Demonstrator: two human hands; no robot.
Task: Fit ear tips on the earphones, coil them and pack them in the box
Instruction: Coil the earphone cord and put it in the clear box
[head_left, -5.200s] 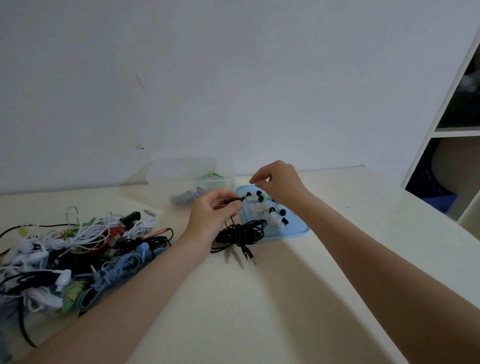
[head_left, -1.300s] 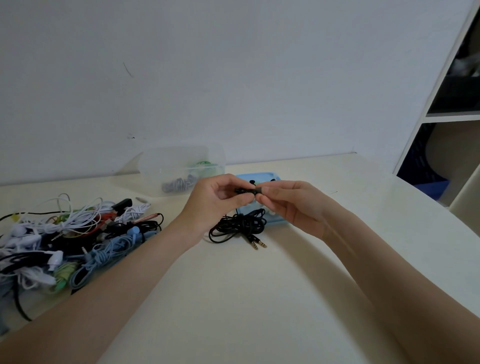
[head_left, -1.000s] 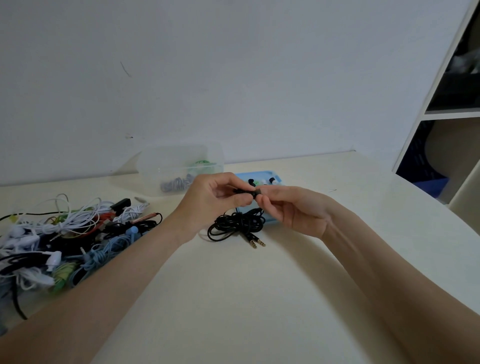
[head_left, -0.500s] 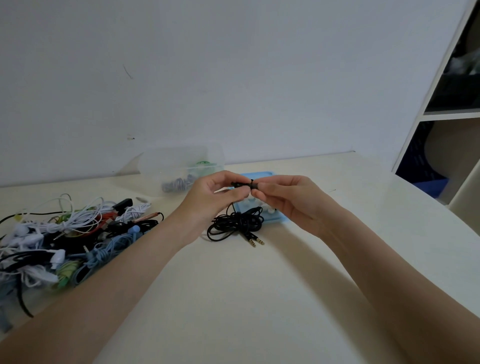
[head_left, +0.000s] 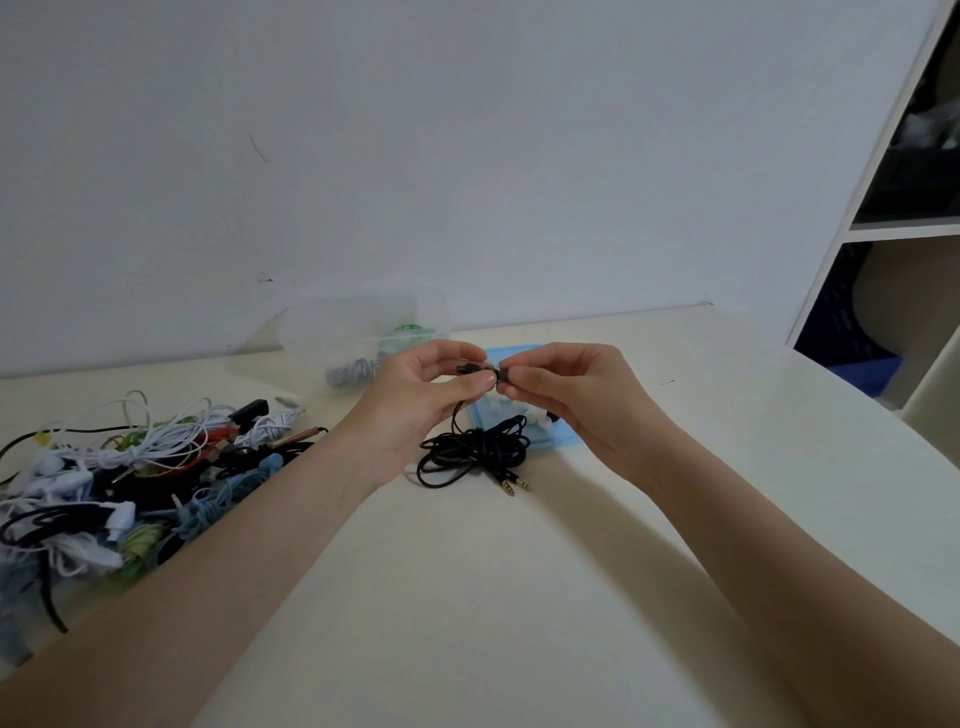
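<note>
My left hand (head_left: 421, 405) pinches a black earbud (head_left: 467, 369) of the black earphones, raised above the table. My right hand (head_left: 566, 395) pinches a small black ear tip (head_left: 502, 375) against that earbud. The earphones' black cable (head_left: 472, 452) hangs down into a loose heap on the table, with two gold jack plugs (head_left: 516, 487) at its front. Behind my hands lies a blue lid (head_left: 563, 441) with white and black ear tips, mostly hidden. A clear plastic box (head_left: 363, 332) stands at the back, with coiled earphones inside.
A tangled pile of white, blue, black and green earphones (head_left: 114, 483) covers the table's left side. A white shelf unit (head_left: 904, 228) stands at the right, beyond the table's edge. The wall runs along the back.
Five seconds ago my right hand was over the blue lid; it has come to my left hand with an ear tip. Over the last second both hands stay together at the earbud.
</note>
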